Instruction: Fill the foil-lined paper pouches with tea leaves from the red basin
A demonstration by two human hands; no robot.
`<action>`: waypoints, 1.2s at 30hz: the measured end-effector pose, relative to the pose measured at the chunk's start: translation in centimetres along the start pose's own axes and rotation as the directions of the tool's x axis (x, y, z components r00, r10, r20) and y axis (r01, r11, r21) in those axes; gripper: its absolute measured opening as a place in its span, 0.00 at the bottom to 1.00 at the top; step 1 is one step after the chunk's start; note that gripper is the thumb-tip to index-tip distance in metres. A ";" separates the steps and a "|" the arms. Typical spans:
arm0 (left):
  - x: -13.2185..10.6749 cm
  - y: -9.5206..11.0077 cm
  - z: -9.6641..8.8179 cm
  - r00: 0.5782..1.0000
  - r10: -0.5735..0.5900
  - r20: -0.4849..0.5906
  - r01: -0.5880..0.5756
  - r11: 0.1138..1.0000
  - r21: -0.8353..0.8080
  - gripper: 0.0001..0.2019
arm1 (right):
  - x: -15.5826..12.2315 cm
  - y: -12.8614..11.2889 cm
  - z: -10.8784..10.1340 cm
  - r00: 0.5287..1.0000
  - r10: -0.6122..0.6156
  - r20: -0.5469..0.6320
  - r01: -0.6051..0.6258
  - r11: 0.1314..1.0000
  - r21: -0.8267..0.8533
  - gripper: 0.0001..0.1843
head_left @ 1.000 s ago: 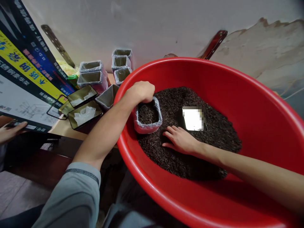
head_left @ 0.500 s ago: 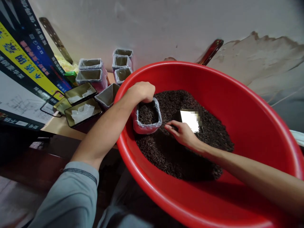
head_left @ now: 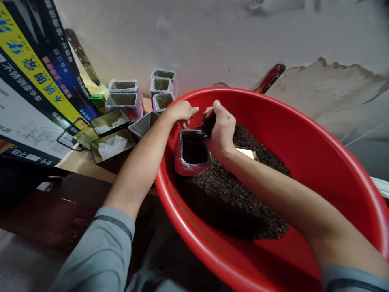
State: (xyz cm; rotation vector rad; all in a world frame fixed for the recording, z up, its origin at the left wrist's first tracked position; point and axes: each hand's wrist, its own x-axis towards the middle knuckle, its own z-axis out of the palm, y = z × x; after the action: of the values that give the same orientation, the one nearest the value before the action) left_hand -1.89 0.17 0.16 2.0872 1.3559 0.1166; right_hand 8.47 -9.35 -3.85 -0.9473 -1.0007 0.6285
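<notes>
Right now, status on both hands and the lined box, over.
Left hand at the far rim of the lined box. Right hand holds dark leaves over it. Box sits in the red tub, leaves inside. Nothing in the way.
</notes>
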 end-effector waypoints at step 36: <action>-3.0 2.2 -0.8 0.950 0.030 0.310 -0.206 0.807 0.554 0.32 | -12.9 1.0 -16.9 0.430 0.427 0.795 0.753 0.316 -0.577 0.07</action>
State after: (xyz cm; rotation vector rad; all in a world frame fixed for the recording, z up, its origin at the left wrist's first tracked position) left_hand -1.91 -2.61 2.76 2.5624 1.1676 -0.6102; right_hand 18.25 -25.42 -13.78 -1.4845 -2.7397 0.1465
